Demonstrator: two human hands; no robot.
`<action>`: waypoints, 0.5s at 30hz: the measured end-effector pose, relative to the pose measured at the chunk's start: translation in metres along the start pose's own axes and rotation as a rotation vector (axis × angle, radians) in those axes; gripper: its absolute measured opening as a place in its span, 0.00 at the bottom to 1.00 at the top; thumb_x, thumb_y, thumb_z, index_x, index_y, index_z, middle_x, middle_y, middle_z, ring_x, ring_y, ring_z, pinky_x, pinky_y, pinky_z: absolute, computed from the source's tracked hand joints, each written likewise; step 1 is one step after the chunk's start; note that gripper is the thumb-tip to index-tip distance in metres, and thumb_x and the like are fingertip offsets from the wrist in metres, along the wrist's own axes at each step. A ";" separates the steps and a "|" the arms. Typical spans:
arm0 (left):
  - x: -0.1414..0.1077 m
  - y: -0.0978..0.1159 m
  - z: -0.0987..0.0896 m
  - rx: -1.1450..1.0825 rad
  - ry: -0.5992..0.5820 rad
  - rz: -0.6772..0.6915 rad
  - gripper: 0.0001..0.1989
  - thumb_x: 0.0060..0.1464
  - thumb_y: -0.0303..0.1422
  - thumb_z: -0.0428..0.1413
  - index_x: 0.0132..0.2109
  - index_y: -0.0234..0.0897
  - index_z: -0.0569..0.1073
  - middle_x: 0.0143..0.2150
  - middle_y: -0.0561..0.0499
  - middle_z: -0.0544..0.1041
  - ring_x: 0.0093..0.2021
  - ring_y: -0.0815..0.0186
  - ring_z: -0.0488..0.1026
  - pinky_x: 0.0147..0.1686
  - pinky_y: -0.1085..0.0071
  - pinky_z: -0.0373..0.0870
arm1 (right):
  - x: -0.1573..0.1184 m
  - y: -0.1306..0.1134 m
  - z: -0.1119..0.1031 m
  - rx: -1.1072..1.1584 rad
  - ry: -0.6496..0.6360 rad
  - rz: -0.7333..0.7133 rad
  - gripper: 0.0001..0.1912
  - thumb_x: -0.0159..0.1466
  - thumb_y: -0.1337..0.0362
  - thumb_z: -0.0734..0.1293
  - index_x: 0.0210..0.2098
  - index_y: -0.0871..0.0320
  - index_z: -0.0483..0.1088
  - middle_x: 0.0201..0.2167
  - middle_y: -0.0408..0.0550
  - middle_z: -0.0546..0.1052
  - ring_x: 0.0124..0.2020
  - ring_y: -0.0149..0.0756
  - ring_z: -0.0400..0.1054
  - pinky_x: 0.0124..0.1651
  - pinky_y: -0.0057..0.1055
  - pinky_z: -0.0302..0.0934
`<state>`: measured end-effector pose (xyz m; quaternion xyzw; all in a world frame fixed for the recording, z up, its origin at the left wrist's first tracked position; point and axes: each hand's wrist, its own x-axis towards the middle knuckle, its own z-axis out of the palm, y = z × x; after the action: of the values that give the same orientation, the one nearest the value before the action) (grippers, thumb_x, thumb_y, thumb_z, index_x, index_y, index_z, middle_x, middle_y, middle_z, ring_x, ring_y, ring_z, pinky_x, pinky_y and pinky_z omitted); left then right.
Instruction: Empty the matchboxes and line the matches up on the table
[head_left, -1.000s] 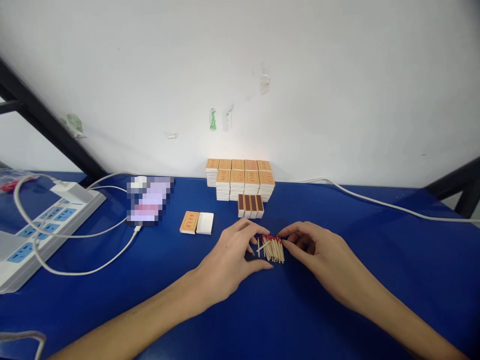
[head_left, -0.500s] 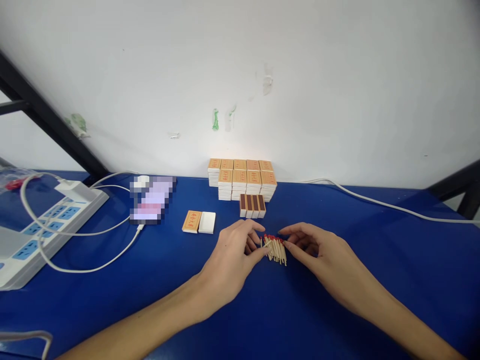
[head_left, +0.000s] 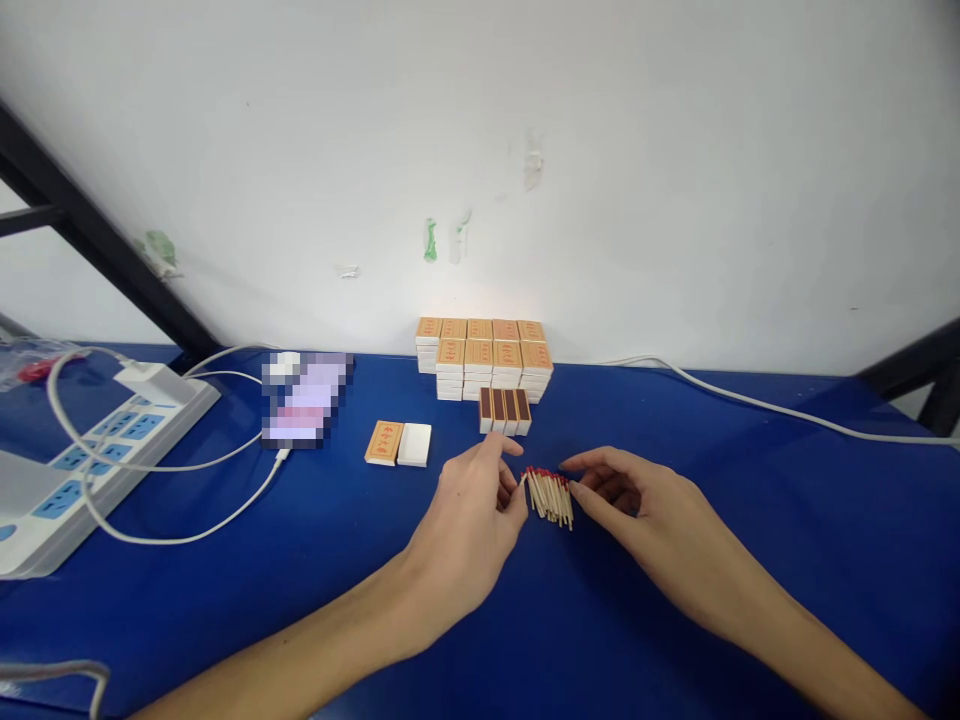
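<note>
At far left, a power strip (head_left: pixel 112 460) is set on the blue tabletop (head_left: pixel 300 580), with a pixelated phone (head_left: pixel 306 405) beyond it. Next, an orange sleeve (head_left: pixel 385 442) and a white tray (head_left: pixel 414 445) are laid side by side. The left hand (head_left: pixel 474 520) is curled at the matches' left edge; whether a match is pinched there cannot be told. Behind, boxes (head_left: pixel 487 360) are stacked, with four (head_left: pixel 505 411) stood on edge in front. The matches (head_left: pixel 551 497) are bunched between the hands, red heads away. By the right hand (head_left: pixel 649 515), thumb and forefinger are held apart at their right edge.
</note>
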<state>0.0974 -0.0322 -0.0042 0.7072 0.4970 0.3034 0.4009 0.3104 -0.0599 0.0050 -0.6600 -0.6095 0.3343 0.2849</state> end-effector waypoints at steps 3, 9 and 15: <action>-0.001 0.004 -0.002 0.022 0.019 -0.033 0.19 0.63 0.21 0.60 0.58 0.38 0.73 0.36 0.54 0.78 0.34 0.63 0.78 0.35 0.66 0.75 | -0.001 -0.002 0.001 0.000 0.009 0.009 0.19 0.67 0.45 0.68 0.47 0.50 0.80 0.39 0.47 0.85 0.39 0.45 0.80 0.43 0.41 0.73; 0.000 0.004 -0.009 0.057 0.039 -0.029 0.15 0.72 0.26 0.51 0.61 0.37 0.72 0.38 0.49 0.78 0.36 0.60 0.79 0.34 0.65 0.74 | -0.006 0.004 -0.003 0.031 -0.005 0.026 0.19 0.66 0.52 0.67 0.52 0.51 0.79 0.42 0.48 0.86 0.41 0.45 0.81 0.46 0.42 0.74; -0.001 -0.004 -0.010 0.048 0.068 0.039 0.13 0.69 0.22 0.52 0.53 0.38 0.78 0.48 0.46 0.79 0.46 0.58 0.80 0.48 0.57 0.79 | -0.012 0.011 -0.005 0.211 -0.014 0.077 0.22 0.64 0.52 0.69 0.56 0.51 0.78 0.52 0.51 0.85 0.52 0.50 0.81 0.55 0.49 0.76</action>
<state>0.0872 -0.0299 -0.0032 0.7155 0.5038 0.3229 0.3605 0.3206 -0.0731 0.0005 -0.6468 -0.5472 0.4121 0.3354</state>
